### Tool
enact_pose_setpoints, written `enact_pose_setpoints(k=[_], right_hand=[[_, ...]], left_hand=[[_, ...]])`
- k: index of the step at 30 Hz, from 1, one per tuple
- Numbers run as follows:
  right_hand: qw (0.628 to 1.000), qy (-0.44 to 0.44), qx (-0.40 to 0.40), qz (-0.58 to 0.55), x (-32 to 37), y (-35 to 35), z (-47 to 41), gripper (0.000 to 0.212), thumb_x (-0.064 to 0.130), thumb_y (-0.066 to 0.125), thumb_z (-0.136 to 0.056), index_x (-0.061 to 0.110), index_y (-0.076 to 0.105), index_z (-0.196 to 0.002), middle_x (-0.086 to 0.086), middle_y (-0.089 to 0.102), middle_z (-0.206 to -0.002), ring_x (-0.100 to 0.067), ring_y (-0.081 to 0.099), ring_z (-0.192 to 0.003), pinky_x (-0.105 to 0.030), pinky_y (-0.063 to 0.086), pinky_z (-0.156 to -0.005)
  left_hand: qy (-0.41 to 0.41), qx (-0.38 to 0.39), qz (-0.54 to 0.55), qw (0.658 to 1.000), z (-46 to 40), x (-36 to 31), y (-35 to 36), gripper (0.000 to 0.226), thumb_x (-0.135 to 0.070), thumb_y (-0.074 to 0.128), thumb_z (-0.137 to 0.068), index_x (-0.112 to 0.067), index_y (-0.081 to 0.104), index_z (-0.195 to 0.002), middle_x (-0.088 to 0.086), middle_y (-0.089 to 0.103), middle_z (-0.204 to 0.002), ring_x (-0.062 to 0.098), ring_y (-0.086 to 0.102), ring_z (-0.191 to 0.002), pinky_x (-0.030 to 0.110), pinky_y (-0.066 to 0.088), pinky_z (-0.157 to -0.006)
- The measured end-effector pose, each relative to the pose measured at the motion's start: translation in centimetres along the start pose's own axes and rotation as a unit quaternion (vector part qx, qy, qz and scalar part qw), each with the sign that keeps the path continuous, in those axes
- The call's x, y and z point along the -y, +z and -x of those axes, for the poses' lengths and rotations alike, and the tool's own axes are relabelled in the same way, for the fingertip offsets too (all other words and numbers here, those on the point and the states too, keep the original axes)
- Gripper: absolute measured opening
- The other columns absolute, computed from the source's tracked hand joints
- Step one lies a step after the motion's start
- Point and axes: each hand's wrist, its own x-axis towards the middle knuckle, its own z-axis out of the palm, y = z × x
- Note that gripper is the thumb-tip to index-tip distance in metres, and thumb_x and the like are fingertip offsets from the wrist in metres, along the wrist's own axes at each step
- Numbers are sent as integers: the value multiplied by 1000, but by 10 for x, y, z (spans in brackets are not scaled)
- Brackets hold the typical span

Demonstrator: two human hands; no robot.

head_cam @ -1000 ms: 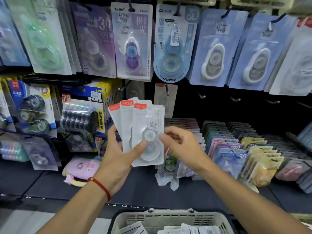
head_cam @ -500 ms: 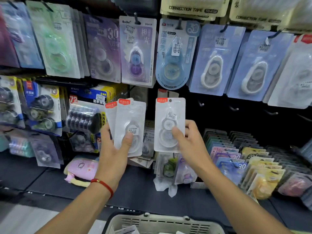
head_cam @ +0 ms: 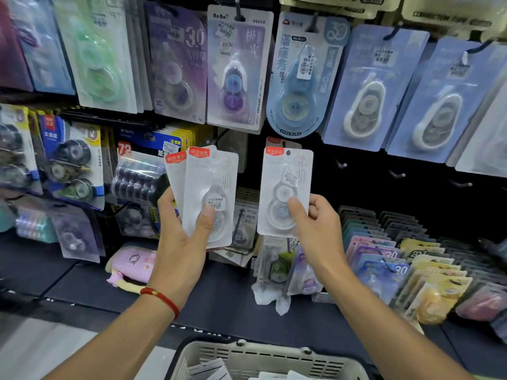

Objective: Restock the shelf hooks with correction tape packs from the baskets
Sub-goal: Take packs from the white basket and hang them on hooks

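Observation:
My left hand point(head_cam: 182, 237) grips a small fan of white correction tape packs point(head_cam: 211, 187) with red top labels, thumb pressed on the front one. My right hand point(head_cam: 315, 231) pinches a single matching pack point(head_cam: 285, 182) by its lower edge and holds it upright in front of the dark peg wall. This pack's hang hole is level with the top of a matching pack point(head_cam: 274, 140) that hangs behind it. A beige basket point(head_cam: 247, 357) with more packs sits at the bottom, below my forearms.
Blue, purple and green tape packs hang in rows above. Bare hooks point(head_cam: 397, 175) stick out of the dark wall to the right. Coloured packs stand in rows point(head_cam: 397, 256) on the shelf at right; loose packs and a pink item point(head_cam: 131, 263) lie on the shelf.
My right hand took the front pack off the fan and carried it right and up toward the peg wall. My left hand rose a little with the rest of the packs.

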Motion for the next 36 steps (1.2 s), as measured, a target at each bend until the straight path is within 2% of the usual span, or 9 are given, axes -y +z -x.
enact_pose_setpoints(k=[4, 7, 16, 20, 24, 27, 30, 33, 36], right_hand=[[1000, -13, -15, 5, -4, 3, 5, 12, 34, 66, -104, 25, 64, -111, 9, 79, -98, -5, 75, -90, -16, 54, -68], [999, -30, -32, 13, -2, 6, 8, 13, 37, 68, -102, 26, 66, -108, 9, 79, -95, -6, 75, -85, -16, 54, -65], [991, -1, -31, 131, -36, 22, -36, 24, 38, 58, -107, 22, 60, -125, 20, 63, -80, 11, 59, -68, -8, 41, -56], [984, 59, -30, 165, -39, 34, -85, 40, 40, 54, -109, 13, 57, -138, -6, 67, -108, -30, 66, -106, -34, 45, -80], [961, 120, -25, 248, -40, 30, -95, 58, 51, 49, -108, 4, 54, -141, -22, 66, -124, -42, 63, -115, -41, 48, -84], [965, 124, -29, 230, -33, 20, -73, 54, 53, 52, -106, 13, 55, -142, -9, 64, -131, -32, 63, -120, -50, 52, -103], [985, 106, 84, 103, -5, 10, -39, 43, 63, 57, -97, 28, 71, -116, 11, 73, -113, -13, 75, -100, -45, 62, -91], [974, 63, 195, 95, 25, 8, -4, 50, 75, 62, -80, 36, 76, -107, 16, 78, -107, -8, 77, -92, -37, 63, -78], [976, 3, 201, 80, 34, 15, 22, 35, 63, 66, -88, 40, 75, -111, 18, 78, -108, -4, 75, -100, -36, 62, -87]], left_hand=[[-1, 20, -1, 1000, -1, 0, -9, 53, -47, 66, -96, -54, 38, -140, -30, 62, -130, -2, 63, -122, 16, 56, -89], [2, 11, -4, 1000, -3, 1, -16, 58, -50, 66, -96, -46, 38, -146, -27, 62, -131, -2, 63, -122, 23, 53, -94], [-21, 7, 23, 999, -4, 3, -15, 61, -55, 68, -94, -45, 38, -147, -29, 62, -131, -6, 62, -120, 25, 54, -97], [-64, 25, 65, 996, -3, 6, 0, 57, -51, 69, -90, -51, 42, -140, -26, 64, -130, 2, 64, -123, 44, 55, -104], [-130, 39, 122, 983, -1, 9, 8, 60, -53, 75, -81, -51, 48, -135, -23, 68, -125, 16, 67, -124, 61, 55, -100], [-167, 38, 158, 972, 1, 6, 12, 60, -46, 82, -87, -44, 49, -137, -17, 71, -124, 20, 71, -117, 60, 61, -87], [-189, 40, 211, 958, 1, 1, 14, 61, -41, 77, -86, -38, 48, -139, -7, 70, -130, 26, 74, -112, 58, 64, -73], [-198, 59, 210, 956, 3, -6, 21, 68, -36, 85, -84, -35, 45, -140, 1, 71, -132, 32, 74, -113, 67, 62, -77], [-189, 84, 206, 956, 8, -11, 29, 74, -36, 87, -78, -37, 44, -139, 2, 74, -129, 31, 75, -113, 65, 61, -87]])
